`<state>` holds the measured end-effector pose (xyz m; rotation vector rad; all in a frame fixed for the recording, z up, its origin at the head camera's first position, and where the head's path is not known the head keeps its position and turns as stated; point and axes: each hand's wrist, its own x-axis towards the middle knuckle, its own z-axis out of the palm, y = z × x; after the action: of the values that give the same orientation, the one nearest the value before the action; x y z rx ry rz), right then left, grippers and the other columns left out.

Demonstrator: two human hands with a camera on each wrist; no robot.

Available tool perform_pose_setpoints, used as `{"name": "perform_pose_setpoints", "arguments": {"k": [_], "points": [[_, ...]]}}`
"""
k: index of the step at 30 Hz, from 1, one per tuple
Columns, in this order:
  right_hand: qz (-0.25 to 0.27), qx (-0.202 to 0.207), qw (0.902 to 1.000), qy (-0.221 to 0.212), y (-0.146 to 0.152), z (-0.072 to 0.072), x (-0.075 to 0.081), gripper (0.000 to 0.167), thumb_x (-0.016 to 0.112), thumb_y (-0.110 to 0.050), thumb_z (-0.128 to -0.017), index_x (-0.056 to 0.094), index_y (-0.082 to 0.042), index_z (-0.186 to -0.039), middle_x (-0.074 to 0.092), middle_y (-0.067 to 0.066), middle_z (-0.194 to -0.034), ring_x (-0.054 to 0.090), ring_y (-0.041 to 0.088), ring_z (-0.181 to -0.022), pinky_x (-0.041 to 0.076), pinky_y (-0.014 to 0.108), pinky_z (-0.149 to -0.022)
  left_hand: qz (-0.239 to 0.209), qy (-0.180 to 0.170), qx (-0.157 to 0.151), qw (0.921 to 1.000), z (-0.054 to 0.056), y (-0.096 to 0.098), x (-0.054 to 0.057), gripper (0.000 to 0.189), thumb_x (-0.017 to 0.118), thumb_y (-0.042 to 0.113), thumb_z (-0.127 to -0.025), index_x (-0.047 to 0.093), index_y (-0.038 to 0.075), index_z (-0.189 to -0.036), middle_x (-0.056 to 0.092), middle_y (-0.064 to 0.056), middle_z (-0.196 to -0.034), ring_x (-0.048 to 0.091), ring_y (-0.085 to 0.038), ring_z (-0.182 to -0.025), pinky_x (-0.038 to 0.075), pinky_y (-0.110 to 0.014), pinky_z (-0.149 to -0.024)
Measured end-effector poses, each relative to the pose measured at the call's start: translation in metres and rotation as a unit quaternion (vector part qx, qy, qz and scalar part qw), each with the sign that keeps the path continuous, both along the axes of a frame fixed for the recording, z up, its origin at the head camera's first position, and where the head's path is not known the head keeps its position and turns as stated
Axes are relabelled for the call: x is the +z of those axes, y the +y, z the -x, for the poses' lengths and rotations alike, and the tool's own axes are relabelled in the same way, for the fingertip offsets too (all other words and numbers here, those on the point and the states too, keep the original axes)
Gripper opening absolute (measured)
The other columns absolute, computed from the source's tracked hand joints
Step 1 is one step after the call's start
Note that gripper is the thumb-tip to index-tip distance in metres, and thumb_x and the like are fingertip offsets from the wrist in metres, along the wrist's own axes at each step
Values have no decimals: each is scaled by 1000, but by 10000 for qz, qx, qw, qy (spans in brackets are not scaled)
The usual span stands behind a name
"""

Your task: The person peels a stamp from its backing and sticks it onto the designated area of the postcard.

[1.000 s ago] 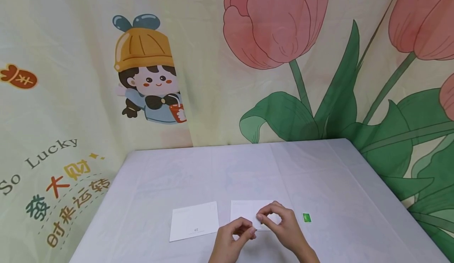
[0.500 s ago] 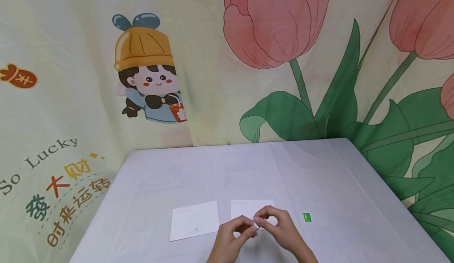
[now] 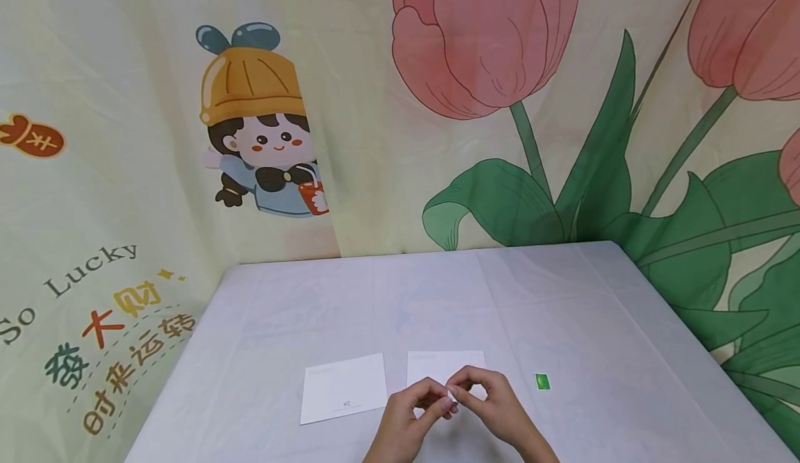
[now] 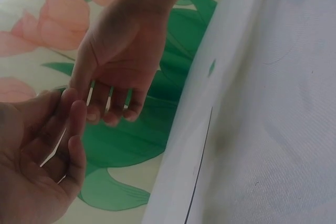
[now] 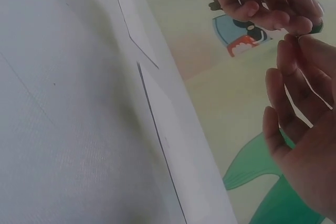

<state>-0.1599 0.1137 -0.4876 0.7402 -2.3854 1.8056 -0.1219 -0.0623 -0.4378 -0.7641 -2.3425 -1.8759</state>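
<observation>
In the head view my left hand point(image 3: 403, 418) and right hand point(image 3: 496, 407) meet fingertip to fingertip above the near part of the table. Thumb and forefinger of each pinch a tiny stamp-like piece, mostly covered by the fingers. Its dark green edge, a small stamp point(image 5: 317, 27), peeks out at the left fingertips in the right wrist view. Behind the hands lies a white card point(image 3: 431, 364), partly hidden by them. A second white card point(image 3: 344, 388) with a small printed mark lies to the left. Another green stamp point(image 3: 542, 382) lies flat to the right.
A white cloth covers the table point(image 3: 350, 310). Its far edge meets a patterned curtain point(image 3: 369, 137) with tulips and a cartoon figure, which also hangs along both sides.
My right hand has come left until its fingertips meet those of the left hand. The left hand has barely moved. Cards and the loose stamp stay where they were.
</observation>
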Motion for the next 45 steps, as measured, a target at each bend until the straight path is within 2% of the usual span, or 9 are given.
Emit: {"name": "perform_pose_setpoints", "arguments": {"k": [6,14,20,26,29,33,37,39,45], "points": [[-46,-48,9999,145,-3,-1,0,6,62,-11,-88,68,-12,-90,66,-3,-83,56,8,-74,45,28,-66,-57,-40,13,10000,-1,0,-1,9,58,8,-90,60,0,-86,67,-12,-75,65,-19,-66,49,-24,-62],[312,-107,9976,616,-4,-1,1,13,66,-7,-84,67,-13,-95,66,-2,-88,56,17,-78,44,32,-69,-96,-45,-30,9999,0,-1,-4,9,58,9,-90,60,1,-87,67,-11,-76,64,-16,-67,49,-24,-61],[818,111,9958,388,-3,-2,0,14,66,-7,-84,65,-8,-97,65,6,-89,58,17,-80,45,33,-75,-71,-69,-56,9999,0,-1,-3,9,59,9,-89,61,1,-87,67,-12,-75,65,-18,-66,49,-23,-61],[1055,175,9943,3,-3,-3,2,13,64,-5,-86,64,-4,-98,66,11,-89,62,17,-82,45,30,-81,12,-236,60,9997,0,-2,-1,10,58,10,-90,61,1,-87,67,-12,-75,63,-9,-66,48,-23,-60],[1055,55,9936,-397,-4,-4,4,11,62,-10,-88,66,-3,-97,67,11,-91,62,17,-86,44,29,-85,31,-272,141,9995,0,-3,0,9,59,10,-90,61,1,-87,67,-12,-74,64,-12,-66,47,-22,-60],[1015,55,9927,-645,-4,-5,7,13,61,-12,-89,67,-3,-96,67,7,-93,61,18,-90,43,31,-87,44,-197,207,9996,0,-3,0,8,59,8,-89,61,1,-86,67,-12,-73,64,-15,-65,48,-23,-60],[936,200,9932,-664,-2,-6,6,12,65,-9,-86,67,-4,-97,68,6,-93,60,19,-89,43,35,-83,90,-70,263,9996,0,-3,0,8,59,8,-89,61,1,-86,67,-11,-73,64,-12,-65,49,-25,-60],[907,238,9933,-672,-2,-6,5,13,66,-8,-85,67,-5,-98,68,6,-93,59,19,-88,44,37,-81,110,-39,271,9996,0,-3,0,7,58,8,-90,61,2,-87,67,-11,-73,65,-16,-66,49,-26,-60],[857,196,9935,-720,-2,-4,1,12,65,-8,-85,67,-7,-97,68,5,-92,59,18,-88,43,35,-80,140,-30,275,9995,0,-2,0,8,58,7,-90,61,1,-87,67,-12,-74,64,-19,-66,49,-25,-60]]}}
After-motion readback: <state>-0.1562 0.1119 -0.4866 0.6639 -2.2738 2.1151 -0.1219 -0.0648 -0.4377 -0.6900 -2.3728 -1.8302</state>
